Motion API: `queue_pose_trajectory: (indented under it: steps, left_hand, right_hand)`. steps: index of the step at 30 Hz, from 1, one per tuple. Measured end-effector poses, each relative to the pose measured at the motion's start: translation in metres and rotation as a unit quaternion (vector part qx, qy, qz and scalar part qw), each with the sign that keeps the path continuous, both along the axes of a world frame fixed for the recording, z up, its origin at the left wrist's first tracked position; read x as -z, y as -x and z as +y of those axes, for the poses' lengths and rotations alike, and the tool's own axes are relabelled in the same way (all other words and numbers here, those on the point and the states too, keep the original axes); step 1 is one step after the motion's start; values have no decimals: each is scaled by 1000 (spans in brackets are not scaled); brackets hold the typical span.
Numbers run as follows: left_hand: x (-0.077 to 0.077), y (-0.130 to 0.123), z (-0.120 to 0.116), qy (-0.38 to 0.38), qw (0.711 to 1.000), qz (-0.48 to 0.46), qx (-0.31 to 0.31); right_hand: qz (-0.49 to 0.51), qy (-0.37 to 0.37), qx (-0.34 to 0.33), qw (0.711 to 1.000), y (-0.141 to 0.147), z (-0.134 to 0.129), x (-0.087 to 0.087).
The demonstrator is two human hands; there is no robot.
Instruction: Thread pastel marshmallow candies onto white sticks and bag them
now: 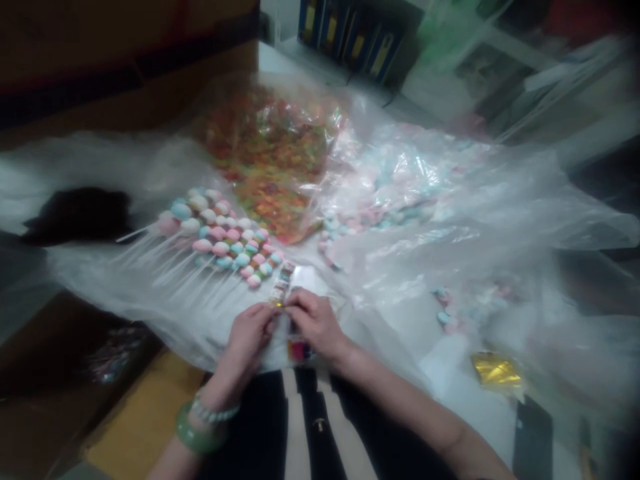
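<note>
Both of my hands meet at the table's near edge, at the lower end of a clear-wrapped candy skewer that points away from me. A small gold tie shows at its end. My left hand pinches this tie from the left, fingertips closed. From the right, my right hand pinches at the same spot, thumb and forefinger together. Left of the hands lie several marshmallow skewers in pink, white and blue, their white sticks toward me. Under my right hand is a small dark, colourful printed piece, partly hidden.
Behind the skewers lies a big clear bag of orange and green candies. Loose pink and blue marshmallows sit in a plastic bag to its right. A gold foil packet and a dark flat object lie right. Cardboard boxes stand left.
</note>
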State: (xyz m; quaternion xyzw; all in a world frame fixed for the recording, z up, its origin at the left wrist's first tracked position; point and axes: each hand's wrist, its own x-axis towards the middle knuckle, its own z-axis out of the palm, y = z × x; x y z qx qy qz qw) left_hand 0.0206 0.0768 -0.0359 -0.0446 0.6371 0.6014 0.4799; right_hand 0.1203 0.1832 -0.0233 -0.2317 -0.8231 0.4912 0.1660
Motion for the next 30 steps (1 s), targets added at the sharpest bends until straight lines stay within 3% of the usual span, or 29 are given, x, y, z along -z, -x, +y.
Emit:
queue_pose_trajectory:
  steps: [5, 10, 14, 16, 18, 20, 22, 24, 27, 28, 30]
  left_hand:
    - [3, -6, 0, -12, 999, 14, 35]
    - [11, -7, -2, -6, 998, 55, 31]
    - [13, -8, 2, -5, 998, 60, 0]
    - [9, -8, 4, -20, 998, 48, -20]
    - [2, -5, 4, -51, 999, 12, -17]
    - [-5, -2, 0, -92, 993, -65, 43]
    - [-11, 3, -7, -128, 970, -146, 146]
    - [-14, 11, -15, -142, 940, -191, 245]
    - [-25, 31, -23, -131, 919, -174, 330]
    - [-32, 40, -24, -121, 915, -149, 355]
    - [-49, 55, -23, -96, 904, -54, 414]
  right_hand:
    - [-13, -87, -10, 996, 11, -4, 12]
    - [-41, 20, -12, 999, 9, -7, 15]
    - [-43, 62, 107, 991, 9, -16, 15]
    - [-39, 146, 159, 976, 12, -16, 14]
    - [-19, 293, 151, 944, 15, -11, 11]
    - [6, 415, 82, 906, 15, -5, 3]
    - [15, 436, -14, 899, 11, 1, -7]
    - [10, 341, -95, 935, 4, 2, -18]
    - [33, 93, -182, 978, -6, -2, -30]
    - [49, 11, -208, 977, -7, -3, -35]
    - [72, -156, -274, 946, -7, -3, -46]
